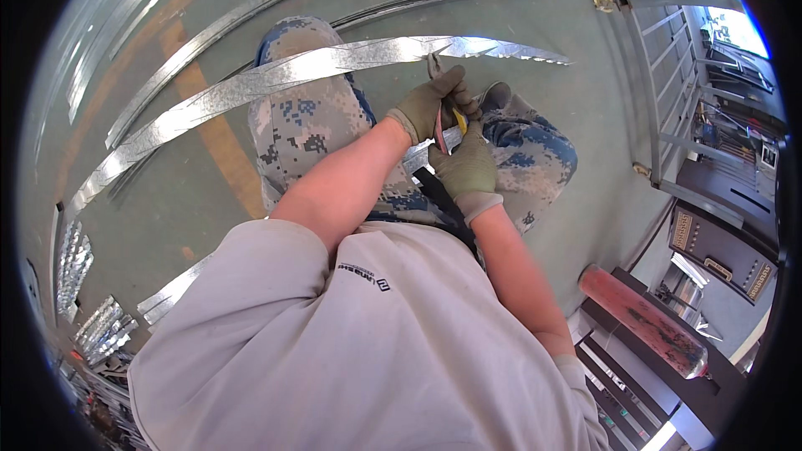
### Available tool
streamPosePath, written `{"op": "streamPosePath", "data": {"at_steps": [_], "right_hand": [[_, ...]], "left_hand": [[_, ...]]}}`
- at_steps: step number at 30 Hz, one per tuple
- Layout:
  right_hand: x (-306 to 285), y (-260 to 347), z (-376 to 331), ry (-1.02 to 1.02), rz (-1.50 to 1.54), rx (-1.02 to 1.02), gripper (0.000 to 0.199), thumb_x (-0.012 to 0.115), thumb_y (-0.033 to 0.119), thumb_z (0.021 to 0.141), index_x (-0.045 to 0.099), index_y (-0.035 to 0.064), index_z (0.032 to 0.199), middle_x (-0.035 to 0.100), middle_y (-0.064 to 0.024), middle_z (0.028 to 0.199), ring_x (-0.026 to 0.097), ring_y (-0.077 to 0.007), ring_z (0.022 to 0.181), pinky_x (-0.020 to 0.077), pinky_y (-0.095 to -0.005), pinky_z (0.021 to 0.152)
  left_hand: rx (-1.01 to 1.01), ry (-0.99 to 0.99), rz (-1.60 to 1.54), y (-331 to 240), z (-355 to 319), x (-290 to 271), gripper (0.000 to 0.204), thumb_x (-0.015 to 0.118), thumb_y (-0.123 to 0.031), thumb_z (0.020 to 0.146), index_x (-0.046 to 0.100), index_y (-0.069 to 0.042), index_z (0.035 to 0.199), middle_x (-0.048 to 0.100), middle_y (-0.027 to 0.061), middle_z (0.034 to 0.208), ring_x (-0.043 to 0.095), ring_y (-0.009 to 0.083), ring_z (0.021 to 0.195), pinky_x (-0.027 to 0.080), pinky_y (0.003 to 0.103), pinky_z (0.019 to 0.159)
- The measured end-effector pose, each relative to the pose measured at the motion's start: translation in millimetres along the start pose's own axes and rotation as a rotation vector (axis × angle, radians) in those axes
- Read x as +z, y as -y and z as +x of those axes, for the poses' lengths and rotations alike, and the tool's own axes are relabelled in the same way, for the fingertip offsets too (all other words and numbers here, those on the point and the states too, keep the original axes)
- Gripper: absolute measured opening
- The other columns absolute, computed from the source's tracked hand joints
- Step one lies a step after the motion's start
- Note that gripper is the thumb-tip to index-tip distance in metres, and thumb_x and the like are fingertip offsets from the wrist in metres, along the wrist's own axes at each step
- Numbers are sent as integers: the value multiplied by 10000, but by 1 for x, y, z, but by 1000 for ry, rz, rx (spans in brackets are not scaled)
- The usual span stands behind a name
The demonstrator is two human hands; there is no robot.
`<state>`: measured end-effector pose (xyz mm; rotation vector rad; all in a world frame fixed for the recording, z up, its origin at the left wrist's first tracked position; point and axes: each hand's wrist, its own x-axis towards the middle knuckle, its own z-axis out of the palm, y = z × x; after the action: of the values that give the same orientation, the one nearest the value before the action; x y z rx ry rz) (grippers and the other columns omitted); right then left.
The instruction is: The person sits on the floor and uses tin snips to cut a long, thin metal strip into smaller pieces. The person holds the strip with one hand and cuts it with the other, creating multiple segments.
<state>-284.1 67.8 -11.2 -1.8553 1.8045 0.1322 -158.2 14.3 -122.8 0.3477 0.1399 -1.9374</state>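
I sit with a long shiny zigzag-edged metal strip (276,75) lying across my camouflage-trousered knees. My gloved left hand (428,103) is closed around a pair of tin snips (441,127) with red and yellow handles; the jaws point up at the strip's edge. Just below, my gloved right hand (468,169) grips the end of a short piece of sheet metal (418,155) over my lap and touches the snips' handle ends. Both forearms are bare.
More long metal strips (251,8) curve across the green floor at the upper left, and cut metal pieces (100,330) lie at the lower left. A grey metal frame (668,83) stands at the right, with a red cylinder (643,321) and dark machines (723,255) nearby.
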Motion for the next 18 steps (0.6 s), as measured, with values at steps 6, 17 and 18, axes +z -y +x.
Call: {"op": "streamPosePath", "data": {"at_steps": [6, 17, 18], "right_hand": [[9, -10, 14, 108, -57, 42, 938, 844, 401, 856, 438, -11, 1594, 772, -308, 1256, 760, -481, 1165, 598, -540, 1018], [-7, 4, 5, -7, -192, -9, 817, 823, 380, 937, 410, -15, 1522, 723, -316, 1349, 774, -468, 1136, 630, -551, 949], [-5, 2, 6, -29, -206, -21, 813, 826, 375, 936, 412, -17, 1517, 718, -319, 1349, 774, -466, 1139, 633, -548, 941]], "left_hand": [[-3, -263, 264, -4, -26, 31, 374, 801, -400, 1071, 669, -53, 1114, 710, 102, 908, 738, 270, 997, 629, 432, 945], [76, -151, -19, 2, 2, 21, 389, 840, -363, 1054, 584, -104, 916, 522, 35, 747, 574, 257, 760, 555, 461, 815], [82, -137, -1, 4, 5, 18, 384, 840, -360, 1054, 584, -101, 931, 533, 38, 751, 587, 264, 773, 559, 471, 830]]}}
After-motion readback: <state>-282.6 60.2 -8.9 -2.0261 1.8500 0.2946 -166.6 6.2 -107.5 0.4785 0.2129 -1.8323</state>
